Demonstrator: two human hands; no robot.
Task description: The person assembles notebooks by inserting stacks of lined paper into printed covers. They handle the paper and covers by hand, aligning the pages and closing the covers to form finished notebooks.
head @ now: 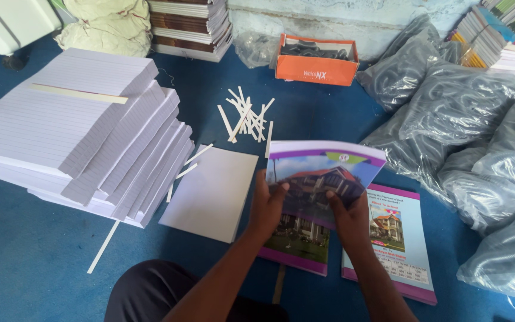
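Note:
My left hand [267,206] and my right hand [349,210] both grip a glossy printed cover sheet [323,173] with a house picture and purple border, lifted and curled above a stack of like covers [298,241] on the blue floor. A second stack of covers [399,238], showing the text side, lies to the right. A plain white sheaf of paper [211,192] lies just left of my left hand.
A tall slumped pile of ruled paper [73,131] fills the left. Loose white paper strips [245,116] lie ahead. An orange cardboard box [316,59] stands by the wall. Grey plastic bags [472,125] crowd the right. Stacked books [189,27] sit at the back.

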